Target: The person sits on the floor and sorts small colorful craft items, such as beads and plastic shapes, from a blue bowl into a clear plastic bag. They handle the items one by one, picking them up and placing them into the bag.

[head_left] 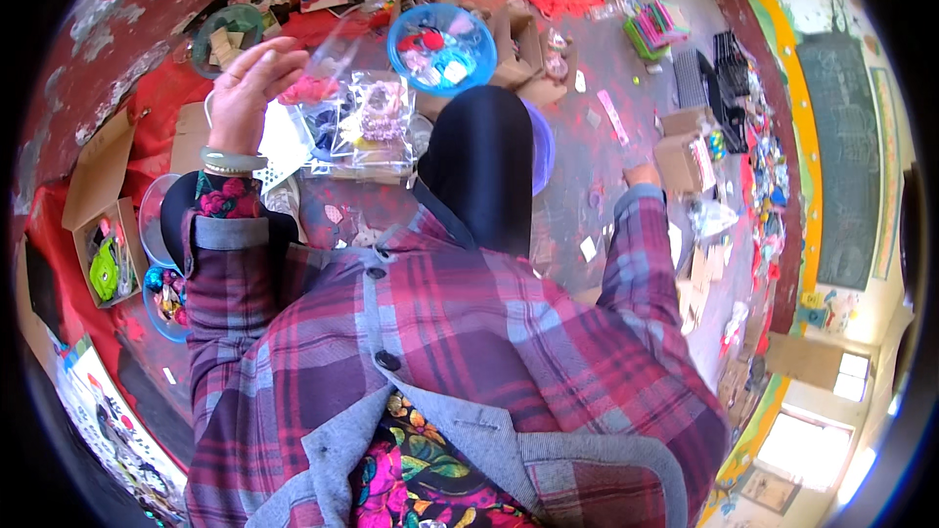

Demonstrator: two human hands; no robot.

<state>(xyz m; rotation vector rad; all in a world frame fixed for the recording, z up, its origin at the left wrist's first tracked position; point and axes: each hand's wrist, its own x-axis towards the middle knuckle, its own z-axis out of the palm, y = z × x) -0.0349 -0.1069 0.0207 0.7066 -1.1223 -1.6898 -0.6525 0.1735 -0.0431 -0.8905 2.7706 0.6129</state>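
Clear plastic bag (335, 54) shows at eleven o'clock, beside the left hand (258, 76); I cannot tell its grip, nor the right hand's (642, 175), at two. Bag handling seems underway, calling next for a secure pinch.

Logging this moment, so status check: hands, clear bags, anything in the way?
Left hand raised near clear bags, grip unclear. Right hand beside carton, grip unclear. Black-clad knee between hands, partly hiding purple basin.
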